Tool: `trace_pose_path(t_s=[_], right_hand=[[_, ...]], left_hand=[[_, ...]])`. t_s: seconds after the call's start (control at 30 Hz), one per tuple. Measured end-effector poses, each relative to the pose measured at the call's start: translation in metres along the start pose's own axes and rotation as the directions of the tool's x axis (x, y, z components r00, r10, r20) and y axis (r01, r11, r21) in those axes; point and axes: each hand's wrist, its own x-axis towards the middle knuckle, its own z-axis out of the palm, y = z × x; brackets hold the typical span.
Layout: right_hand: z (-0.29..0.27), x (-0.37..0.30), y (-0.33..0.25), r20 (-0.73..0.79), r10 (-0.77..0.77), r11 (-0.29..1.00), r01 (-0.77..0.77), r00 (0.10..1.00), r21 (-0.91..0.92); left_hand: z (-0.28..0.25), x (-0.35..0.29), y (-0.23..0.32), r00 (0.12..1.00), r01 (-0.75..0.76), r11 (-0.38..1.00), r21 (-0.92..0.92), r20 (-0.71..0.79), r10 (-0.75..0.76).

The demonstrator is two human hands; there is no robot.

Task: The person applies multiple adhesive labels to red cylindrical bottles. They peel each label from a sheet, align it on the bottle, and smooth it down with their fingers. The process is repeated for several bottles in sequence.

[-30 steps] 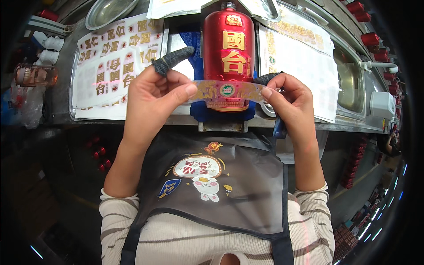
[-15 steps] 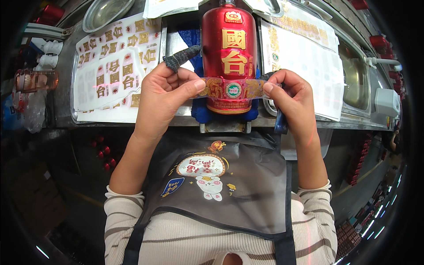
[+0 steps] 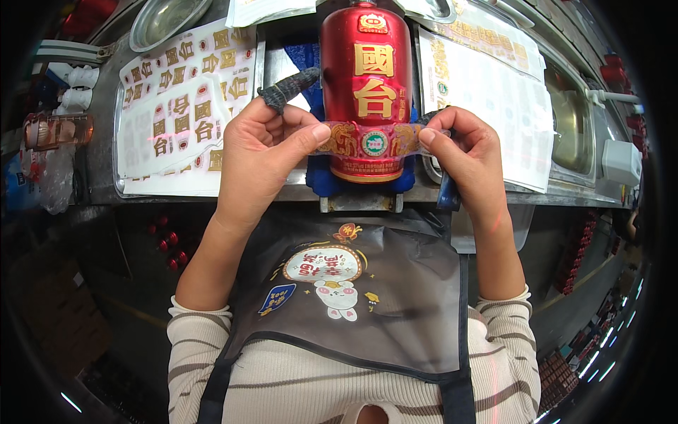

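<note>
A glossy red bottle (image 3: pixel 342 71) with gold lettering lies on a blue padded rest (image 3: pixel 323 185), its base toward me. Across its lower part stretches a clear decal strip (image 3: pixel 344 141) with gold patterns and a green-and-white round emblem. My left hand (image 3: pixel 265 152) pinches the strip's left end between thumb and fingers; a dark cover wraps its index finger, which points up beside the bottle. The strip's right end is pinched by my right hand (image 3: pixel 462 148), whose index finger also has a dark cover. A dark blue flat strip (image 3: pixel 448 194) hangs below the right hand.
Gold-and-red decal sheets (image 3: pixel 173 113) lie on the left of the metal worktop, beneath a metal bowl (image 3: pixel 166 21). At the right are white decal sheets (image 3: pixel 494 120), a metal basin (image 3: pixel 571 120) and a white plastic container (image 3: pixel 621 162). A glass jar (image 3: pixel 60 132) stands far left.
Both hands hold the strip across the bottle almost as before. The strip and the fingertips have shifted only very slightly, and the bottle seems a little higher in view.
</note>
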Motion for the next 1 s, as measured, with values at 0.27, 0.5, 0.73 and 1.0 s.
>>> trace_pose_path(t_s=[0.27, 0.5, 0.73, 1.0], right_hand=[[0.004, 0.002, 0.002, 0.0, -0.008, 1.0, 0.008, 1.0, -0.014], [0.006, 0.005, 0.003, 0.013, 0.002, 1.0, -0.002, 1.0, -0.004], [0.01, 0.005, 0.007, -0.106, -0.052, 0.997, 0.057, 0.993, 0.051], [0.019, -0.004, 0.006, -0.033, -0.092, 0.993, 0.095, 0.995, 0.076]], left_hand=[[0.001, 0.0, 0.0, 1.0, -0.015, 0.998, 0.055, -0.008, 0.015], [0.003, 0.002, 0.001, 0.999, -0.045, 0.992, 0.116, 0.0, 0.045], [-0.004, 0.003, -0.007, 0.998, -0.067, 0.981, 0.18, -0.006, 0.069], [0.011, 0.0, -0.024, 0.98, -0.17, 0.985, -0.018, 0.104, 0.171]])
